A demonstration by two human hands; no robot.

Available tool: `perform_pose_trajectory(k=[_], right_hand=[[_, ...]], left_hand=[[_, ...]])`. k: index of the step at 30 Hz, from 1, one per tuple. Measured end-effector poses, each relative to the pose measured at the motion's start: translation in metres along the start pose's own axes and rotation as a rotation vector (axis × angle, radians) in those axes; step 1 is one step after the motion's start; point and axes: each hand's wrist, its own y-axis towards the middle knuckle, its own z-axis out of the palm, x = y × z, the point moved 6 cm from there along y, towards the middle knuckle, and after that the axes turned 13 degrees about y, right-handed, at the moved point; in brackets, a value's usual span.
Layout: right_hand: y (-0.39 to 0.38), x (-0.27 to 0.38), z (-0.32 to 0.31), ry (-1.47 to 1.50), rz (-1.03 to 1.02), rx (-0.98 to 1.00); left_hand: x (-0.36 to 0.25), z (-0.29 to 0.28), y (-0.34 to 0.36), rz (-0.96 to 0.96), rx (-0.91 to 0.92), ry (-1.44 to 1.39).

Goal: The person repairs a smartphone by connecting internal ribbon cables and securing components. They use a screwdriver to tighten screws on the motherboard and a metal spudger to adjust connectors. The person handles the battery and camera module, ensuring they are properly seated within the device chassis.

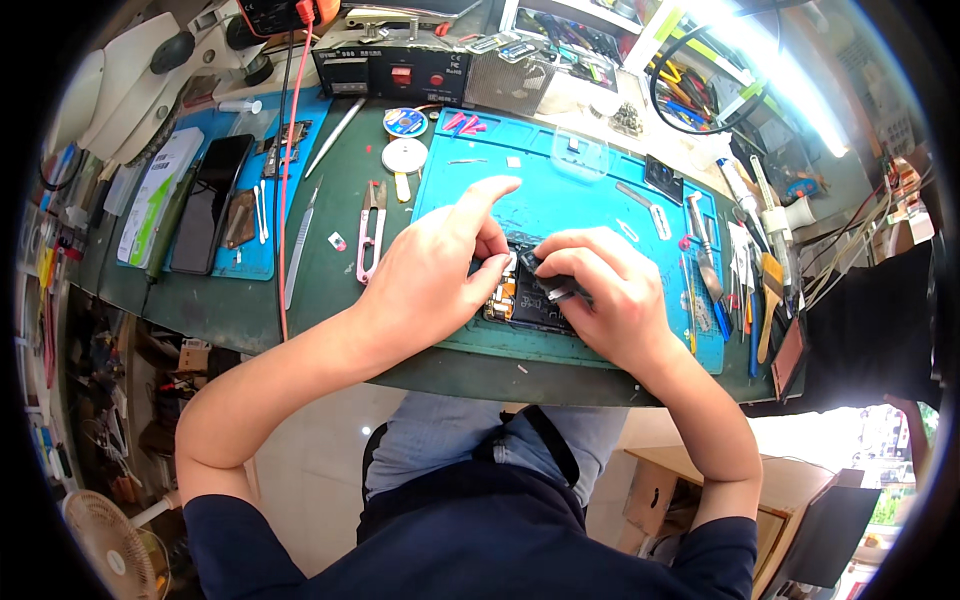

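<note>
An opened phone [540, 310], with dark battery and exposed circuitry, lies on the blue silicone mat [460, 190]. My left hand [430, 270] is at its left side, index finger raised and apart, thumb touching near the circuitry, other fingers bent and partly hidden. My right hand [610, 300] curls over the phone's upper part, thumb and fingers closed on a small dark piece [532, 262] whose shape is partly hidden. Pink-handled scissors [365, 250] lie left of my hands; a slim knife-like tool [300, 240] is farther left.
Tweezers and brushes [768, 300] crowd the right edge. A second phone [205, 215], microscope [125, 85] and red cable [283, 250] are at left. A power unit [390, 82] stands at back, a fan [110, 540] lower left. Another person's arm [915, 430] shows at far right.
</note>
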Motion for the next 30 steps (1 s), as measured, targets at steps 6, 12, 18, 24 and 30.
perform_pose_trajectory(k=[6, 12, 18, 24, 30], right_hand=[[-0.003, 0.004, 0.006, -0.029, -0.010, 0.017], [-0.002, 0.002, 0.011, -0.031, 0.001, -0.003], [0.001, 0.007, 0.015, -0.057, -0.007, -0.003], [0.006, 0.013, 0.020, -0.106, -0.043, 0.023], [0.006, 0.016, 0.023, -0.156, -0.109, 0.052]], left_hand=[[0.003, 0.000, 0.000, -0.054, 0.010, -0.073], [0.005, -0.006, -0.002, -0.097, 0.002, -0.111], [0.010, -0.011, -0.004, -0.120, -0.008, -0.126], [0.008, -0.016, -0.012, -0.113, 0.020, -0.112], [0.006, -0.013, -0.012, -0.120, 0.055, -0.171]])
